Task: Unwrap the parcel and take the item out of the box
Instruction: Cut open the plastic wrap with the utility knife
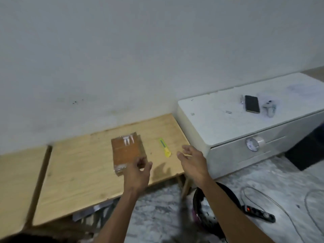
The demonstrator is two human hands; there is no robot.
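A flat brown parcel (127, 151) wrapped in shiny clear tape lies on the low wooden table (84, 172). Right of it lies a yellow utility knife (165, 147). My left hand (138, 174) hovers over the parcel's near right corner with its fingers loosely curled, holding nothing. My right hand (192, 162) is raised just right of the knife, near the table's right end. Its fingers are spread and empty. Neither hand touches the parcel or the knife.
A white washing machine (245, 123) stands right of the table, with a black phone (252, 104) and a small plastic-wrapped item (269, 107) on top. On the floor lie a dark round pan (210, 207), a black power strip (257, 213) and cables. A second wooden table (15, 181) adjoins on the left.
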